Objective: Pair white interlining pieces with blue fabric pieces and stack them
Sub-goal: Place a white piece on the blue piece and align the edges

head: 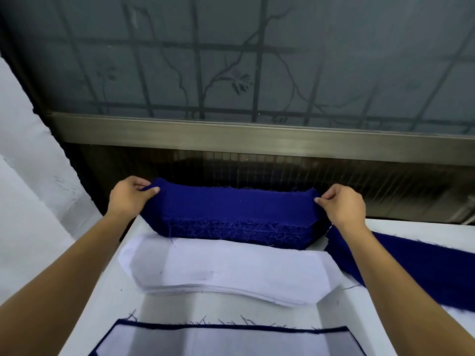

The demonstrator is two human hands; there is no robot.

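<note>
Pinching the top blue piece (231,201) by both ends: left hand (128,197) closed thumb-to-fingers on one corner, right hand (343,205) likewise on the other. Resting atop the blue stack (231,233), just behind the white interlining stack (226,268). Probably peeling off one layer. Lift evenly and check that frayed threads drag no second piece. Then bring forward over the interlining stack toward the paired piece (226,340) in front of it, edges squared.

Paired piece (226,340) — white on blue — cut by the bottom edge.
</note>
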